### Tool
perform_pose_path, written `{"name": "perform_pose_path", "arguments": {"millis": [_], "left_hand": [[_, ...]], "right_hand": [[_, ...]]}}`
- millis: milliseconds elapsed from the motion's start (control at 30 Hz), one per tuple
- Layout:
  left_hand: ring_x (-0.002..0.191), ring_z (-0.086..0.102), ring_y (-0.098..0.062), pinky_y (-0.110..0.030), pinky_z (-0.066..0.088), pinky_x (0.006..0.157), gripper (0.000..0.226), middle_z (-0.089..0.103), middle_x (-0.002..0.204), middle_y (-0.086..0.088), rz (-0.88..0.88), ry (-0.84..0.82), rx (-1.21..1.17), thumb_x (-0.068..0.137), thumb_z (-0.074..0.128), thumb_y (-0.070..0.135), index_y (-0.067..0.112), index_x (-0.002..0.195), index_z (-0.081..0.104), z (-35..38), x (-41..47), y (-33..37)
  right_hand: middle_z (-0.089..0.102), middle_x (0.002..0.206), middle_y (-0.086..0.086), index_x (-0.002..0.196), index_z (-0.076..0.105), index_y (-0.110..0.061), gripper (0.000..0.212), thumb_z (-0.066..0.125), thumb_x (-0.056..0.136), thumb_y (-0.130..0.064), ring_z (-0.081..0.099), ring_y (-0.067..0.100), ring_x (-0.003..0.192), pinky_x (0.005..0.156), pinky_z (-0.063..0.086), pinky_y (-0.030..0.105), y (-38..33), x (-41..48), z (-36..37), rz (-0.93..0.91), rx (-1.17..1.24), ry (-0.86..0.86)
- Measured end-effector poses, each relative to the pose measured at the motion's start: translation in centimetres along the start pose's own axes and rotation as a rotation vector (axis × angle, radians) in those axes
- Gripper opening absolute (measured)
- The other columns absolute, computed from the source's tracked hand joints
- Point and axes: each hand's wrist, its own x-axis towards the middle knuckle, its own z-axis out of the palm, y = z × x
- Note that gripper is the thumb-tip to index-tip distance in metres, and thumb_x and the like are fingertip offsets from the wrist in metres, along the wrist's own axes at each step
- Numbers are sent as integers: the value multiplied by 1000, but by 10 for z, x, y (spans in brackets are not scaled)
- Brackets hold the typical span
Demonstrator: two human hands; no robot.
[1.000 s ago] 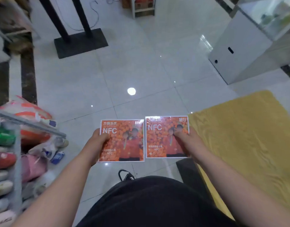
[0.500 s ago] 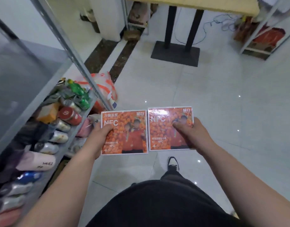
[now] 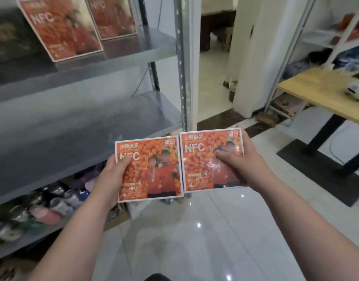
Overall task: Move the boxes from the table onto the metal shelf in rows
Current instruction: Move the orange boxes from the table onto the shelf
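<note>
**Two boxes brought round to face the metal shelf**

Since half a second ago the view has swung left and upward: the metal shelf (image 3: 73, 122), then only at the left edge, now fills the left half, and the two held boxes have risen in front of it. They are carried side by side over the floor (image 3: 194, 230), printed faces up, inner edges touching or nearly so.

The left box (image 3: 150, 169) sits in the left hand (image 3: 111, 179), whose thumb (image 3: 125, 161) lies across the "NFC" lettering while the rest of the hand passes under the left edge. The right box (image 3: 212, 161), slightly higher, is gripped by the right hand (image 3: 241, 165): thumb on the face, fingers (image 3: 247, 145) curled round the right edge. Both boxes are just off the front right corner of the bare middle board, beside the perforated upright post (image 3: 181, 57).

On the board above stand two more boxes (image 3: 63, 27) of the same print, upright and blurred. The lowest board holds cans and bottles (image 3: 53, 203) lying on their sides. At far right is a wooden desk (image 3: 324, 92) on a black pedestal, with a white object (image 3: 356, 90) on top.
</note>
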Motion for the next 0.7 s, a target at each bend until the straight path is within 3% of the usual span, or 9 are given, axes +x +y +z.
{"name": "perform_pose_path", "arguments": {"millis": [67,133,267,333,433,567,700], "left_hand": [[75,73,-26,-41,58,62,17,74,96,-11,47,55,-32,99,57,34,27,114,57,-14,2,22],[74,74,-25,-40,58,61,18,75,94,-10,105,105,-50,99,56,34,27,115,57,-30,10,46],[88,74,-33,-60,57,80,19,75,102,-11,208,134,-70,97,58,40,35,115,61,-58,36,93],[89,74,-35,-65,54,83,13,76,101,-11,243,144,-107,97,57,40,37,109,63,-69,51,117],[89,74,-34,-61,56,82,13,76,100,-11,306,118,-139,99,54,40,34,109,61,-77,71,154],[87,74,-31,-56,58,75,14,75,102,-11,414,120,-182,101,52,29,31,114,57,-84,97,196],[89,74,-28,-57,59,76,17,75,101,-6,504,144,-201,100,51,23,33,112,58,-78,123,231]], "right_hand": [[68,126,-16,144,33,-58,98,92,66,-49,68,9,113,104,50,46,-27,27,13,-62,17,-63],[71,122,-13,143,40,-48,91,92,68,-41,71,10,107,101,52,47,-55,53,29,-118,28,-106],[74,114,-7,131,48,-49,75,90,69,-49,75,21,97,91,57,54,-108,103,58,-204,29,-161],[74,113,-6,131,48,-48,69,86,74,-47,76,22,94,87,59,54,-133,127,71,-242,52,-140],[73,115,-1,130,49,-44,58,80,82,-33,75,24,96,83,61,52,-171,154,87,-319,110,-126],[72,115,-1,131,47,-50,61,81,84,-29,75,28,97,85,59,56,-219,182,101,-422,100,-58],[75,105,-5,130,44,-45,61,79,85,-25,75,15,89,80,61,40,-257,200,110,-550,42,85]]}}
